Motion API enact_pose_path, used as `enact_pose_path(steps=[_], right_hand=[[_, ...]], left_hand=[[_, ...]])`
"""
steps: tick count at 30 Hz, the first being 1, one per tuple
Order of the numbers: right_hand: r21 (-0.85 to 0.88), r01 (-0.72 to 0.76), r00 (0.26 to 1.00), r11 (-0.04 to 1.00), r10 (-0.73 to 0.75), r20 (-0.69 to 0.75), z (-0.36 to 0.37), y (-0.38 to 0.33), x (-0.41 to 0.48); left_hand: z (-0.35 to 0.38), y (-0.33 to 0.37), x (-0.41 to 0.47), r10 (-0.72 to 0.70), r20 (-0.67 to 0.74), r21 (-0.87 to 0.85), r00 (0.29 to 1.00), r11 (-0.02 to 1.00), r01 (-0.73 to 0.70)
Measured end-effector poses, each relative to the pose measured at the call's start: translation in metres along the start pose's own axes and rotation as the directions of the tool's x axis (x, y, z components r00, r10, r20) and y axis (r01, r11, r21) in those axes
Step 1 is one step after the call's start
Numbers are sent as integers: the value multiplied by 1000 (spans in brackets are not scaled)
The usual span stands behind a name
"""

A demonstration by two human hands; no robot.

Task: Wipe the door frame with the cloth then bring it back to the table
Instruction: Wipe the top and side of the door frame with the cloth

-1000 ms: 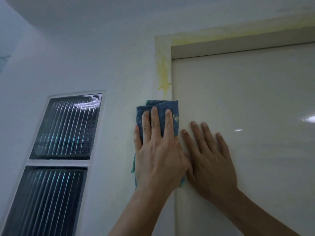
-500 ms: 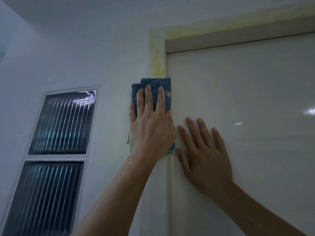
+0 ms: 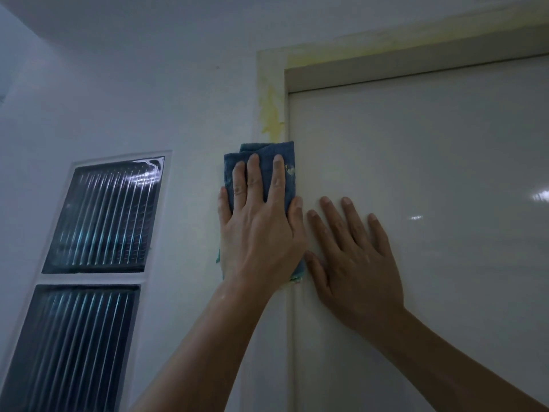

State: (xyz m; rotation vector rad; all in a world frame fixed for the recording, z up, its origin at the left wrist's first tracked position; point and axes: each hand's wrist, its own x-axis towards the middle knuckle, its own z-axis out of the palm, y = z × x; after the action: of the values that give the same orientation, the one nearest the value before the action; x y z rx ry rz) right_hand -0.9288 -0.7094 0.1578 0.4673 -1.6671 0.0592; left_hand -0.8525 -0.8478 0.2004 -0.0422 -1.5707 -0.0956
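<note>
White wall (image 3: pixel 148 99) fills the left & top of view; pale glossy door (image 3: pixel 445 188) takes the right, w/ a few light glints on it. Two ribbed dark glass panes sit in the wall lower left, upper pane (image 3: pixel 104 215) above lower pane (image 3: pixel 74 352), white bar btwn them. Door frame (image 3: pixel 269 72) runs up the door's left edge & turns across the top; yellow stain (image 3: pixel 271 114) smeared on the upright just under the corner, fainter yellow along the top strip. Both forearms come up from the bottom edge. Right hand (image 3: pixel 356 263) lies flat on the door, fingers straight & spread, holding nothing, just right of the frame. Left hand (image 3: pixel 258 233) is flat on the frame upright, fingers straight & close together, pressing the cloth (image 3: pixel 264 150) against it; thumb out to the right by the door edge, little finger off the cloth's left side on the wall. Cloth is blue, folded, mostly under palm & fingers: top edge shows above the fingertips, just below the stain, touching its lower end; bits peek out at the heel of the hand, left & right. Small yellow smudge (image 3: pixel 290 171) on the cloth's right edge beside the index finger. Right thumb sits just beside the cloth's lower right corner; can't tell if touching.
</note>
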Motion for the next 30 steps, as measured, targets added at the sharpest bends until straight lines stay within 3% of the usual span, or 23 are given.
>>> enact_pose_path(steps=[6, 13, 20, 30], right_hand=[[11, 20, 1000, 1000, -20, -4, -3, 6, 17], [3, 30, 1000, 1000, -30, -2, -2, 10, 22], [7, 50, 999, 999, -50, -18, -6, 16, 47], [8, 68, 997, 998, -68, -25, -8, 25, 57]], left_hand=[[1, 1, 47, 10, 26, -5, 1000, 1000, -10], [-2, -1, -10, 25, 38, 26, 999, 999, -26], [-2, 2, 44, 17, 49, 50, 999, 999, -20], [-4, 6, 53, -5, 15, 13, 1000, 1000, 5]])
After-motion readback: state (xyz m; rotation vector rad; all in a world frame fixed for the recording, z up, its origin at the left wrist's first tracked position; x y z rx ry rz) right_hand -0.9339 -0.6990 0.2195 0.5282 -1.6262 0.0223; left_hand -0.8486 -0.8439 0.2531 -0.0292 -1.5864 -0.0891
